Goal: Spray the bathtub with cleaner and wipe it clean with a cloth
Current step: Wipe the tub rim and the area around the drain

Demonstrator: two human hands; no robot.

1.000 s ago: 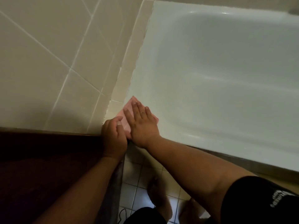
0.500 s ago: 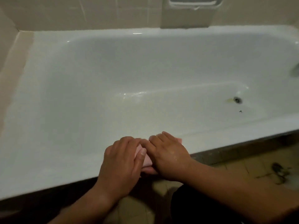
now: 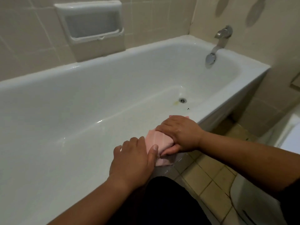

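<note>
Near rim of the white enamel bathtub (image 3: 73, 176), seen from above. The folded pink cloth (image 3: 155, 140) lies on this rim, and its lower corner hangs past the outer edge, above the beige tiled floor (image 3: 207, 172).

Your right hand (image 3: 180, 133) holds the cloth: the fingers are curled over the top and the thumb is tucked beneath the fold at the rim's outer edge. Your left hand (image 3: 133, 159) rests palm down on the rim just beside it. Its fingers are relaxed and grip nothing, and the thumb lies against the cloth's near end. No spray bottle is in view.

The step in hand appears to be wiping along the rim. Several things could go wrong from here:

- **Cloth dropping:** the overhanging corner may drag the cloth off the edge and onto the floor if your right hand slackens.
- **Hands slipping:** the enamel shows wet glints, so a hand bearing your weight could slide inward and pitch you toward the basin.
- **Cloth bunching:** a left thumb pressing on the cloth while the right hand pushes may bunch the fold rather than sweep it flat.
- **Floor of the tub missed:** the yellowish stain (image 3: 176, 103) beside the round metal drain (image 3: 183, 100), and the dark specks (image 3: 188, 108) near it, lie well apart from the cloth. Work confined to the rim would leave them
</note>
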